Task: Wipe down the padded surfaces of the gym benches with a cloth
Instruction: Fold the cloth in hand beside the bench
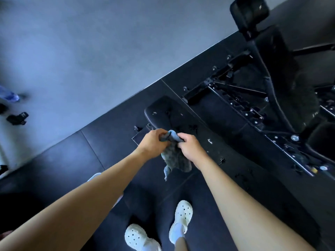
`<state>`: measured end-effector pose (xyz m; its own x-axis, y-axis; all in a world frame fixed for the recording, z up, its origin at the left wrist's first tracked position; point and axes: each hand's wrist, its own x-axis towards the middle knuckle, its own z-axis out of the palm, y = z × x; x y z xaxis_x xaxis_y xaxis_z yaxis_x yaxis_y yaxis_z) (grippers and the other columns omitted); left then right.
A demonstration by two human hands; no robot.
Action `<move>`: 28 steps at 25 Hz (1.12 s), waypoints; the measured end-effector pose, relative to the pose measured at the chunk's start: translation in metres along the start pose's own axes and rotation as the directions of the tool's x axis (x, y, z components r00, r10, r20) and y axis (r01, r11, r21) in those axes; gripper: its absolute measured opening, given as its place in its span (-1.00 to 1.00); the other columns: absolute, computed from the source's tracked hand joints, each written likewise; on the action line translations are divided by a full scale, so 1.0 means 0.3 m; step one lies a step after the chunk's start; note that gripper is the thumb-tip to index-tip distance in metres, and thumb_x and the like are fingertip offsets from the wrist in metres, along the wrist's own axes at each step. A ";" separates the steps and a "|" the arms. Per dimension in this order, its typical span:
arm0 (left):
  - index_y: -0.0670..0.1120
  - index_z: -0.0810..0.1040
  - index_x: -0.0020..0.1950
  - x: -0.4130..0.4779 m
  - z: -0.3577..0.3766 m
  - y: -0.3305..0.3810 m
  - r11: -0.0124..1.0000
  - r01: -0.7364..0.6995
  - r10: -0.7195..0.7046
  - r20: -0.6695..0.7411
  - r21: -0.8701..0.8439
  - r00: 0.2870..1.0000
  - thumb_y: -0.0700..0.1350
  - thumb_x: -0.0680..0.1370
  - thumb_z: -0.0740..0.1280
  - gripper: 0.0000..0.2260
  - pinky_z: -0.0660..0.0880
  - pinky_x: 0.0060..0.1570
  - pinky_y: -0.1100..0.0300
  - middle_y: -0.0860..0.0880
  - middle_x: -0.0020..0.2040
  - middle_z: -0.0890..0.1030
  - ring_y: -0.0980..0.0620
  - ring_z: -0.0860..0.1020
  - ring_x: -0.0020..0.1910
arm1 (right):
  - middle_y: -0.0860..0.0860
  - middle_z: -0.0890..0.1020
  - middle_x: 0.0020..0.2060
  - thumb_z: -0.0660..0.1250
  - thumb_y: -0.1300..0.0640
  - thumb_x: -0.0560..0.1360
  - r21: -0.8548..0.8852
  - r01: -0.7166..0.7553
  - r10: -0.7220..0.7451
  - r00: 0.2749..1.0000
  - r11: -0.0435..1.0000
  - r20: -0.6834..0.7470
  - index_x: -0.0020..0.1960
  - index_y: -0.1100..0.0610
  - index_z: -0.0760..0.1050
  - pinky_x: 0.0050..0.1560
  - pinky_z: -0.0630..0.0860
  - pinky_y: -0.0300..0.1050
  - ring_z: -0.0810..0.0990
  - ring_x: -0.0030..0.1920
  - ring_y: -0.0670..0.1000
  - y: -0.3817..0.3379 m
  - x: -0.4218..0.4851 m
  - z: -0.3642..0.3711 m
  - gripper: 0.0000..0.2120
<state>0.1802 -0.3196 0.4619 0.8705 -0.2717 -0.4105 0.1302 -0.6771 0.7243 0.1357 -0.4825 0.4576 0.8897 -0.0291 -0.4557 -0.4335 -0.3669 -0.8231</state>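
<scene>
A grey-blue cloth (175, 158) hangs bunched between my two hands above a flat black padded bench (195, 134). My left hand (153, 143) grips the cloth's upper left part, and my right hand (190, 147) grips its upper right part. The loose end dangles down toward the floor. The bench pad runs from centre toward lower right, with shiny spots on its surface. A second black bench (282, 87) with an inclined back pad and a round head pad (249, 12) stands to the upper right.
Black rubber floor tiles (76, 160) lie under the benches, and a grey floor (90, 51) stretches to the upper left. My feet in white clogs (181, 220) stand beside the flat bench. Small dark items (18, 118) lie at the far left.
</scene>
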 end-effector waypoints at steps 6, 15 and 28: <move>-0.04 0.58 -0.11 0.123 0.059 0.160 0.987 0.010 0.009 -0.111 0.163 0.994 -0.03 0.55 0.37 -0.90 0.56 -0.16 0.11 -0.01 -0.08 0.53 -0.03 0.56 -0.12 | -0.10 0.55 -0.32 0.29 0.12 0.60 -0.188 -0.026 0.016 0.998 0.982 -0.054 -0.09 0.02 0.50 -0.26 0.40 -0.08 0.49 -0.29 -0.03 0.075 0.028 -0.227 -0.91; -0.05 0.40 -0.23 0.239 0.147 0.351 0.986 0.030 -0.020 -0.062 0.163 0.998 0.15 0.69 0.17 -0.62 0.33 -0.30 0.23 0.02 -0.19 0.43 0.07 0.42 -0.29 | 0.00 0.39 -0.45 0.23 -0.23 0.62 -0.245 -0.021 -0.015 0.989 0.969 -0.144 -0.32 0.14 0.24 -0.31 0.30 0.00 0.36 -0.36 0.05 0.121 0.101 -0.432 -0.47; -0.11 0.65 0.02 0.276 0.303 0.414 0.995 0.062 -0.080 0.238 0.082 0.968 -0.02 0.50 0.54 -0.78 0.56 -0.17 0.24 -0.05 -0.08 0.71 0.02 0.65 -0.11 | -0.08 0.47 -0.40 0.59 0.00 0.41 0.167 -0.184 0.216 0.955 0.969 -0.204 -0.25 0.10 0.42 -0.27 0.37 -0.11 0.43 -0.34 -0.08 0.289 -0.056 -0.537 -0.64</move>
<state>0.2253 -0.4884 0.4675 0.7193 -0.3719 -0.5868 0.1439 -0.7466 0.6495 0.1063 -0.6636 0.4483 0.7850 -0.2966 -0.5439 -0.6073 -0.1950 -0.7702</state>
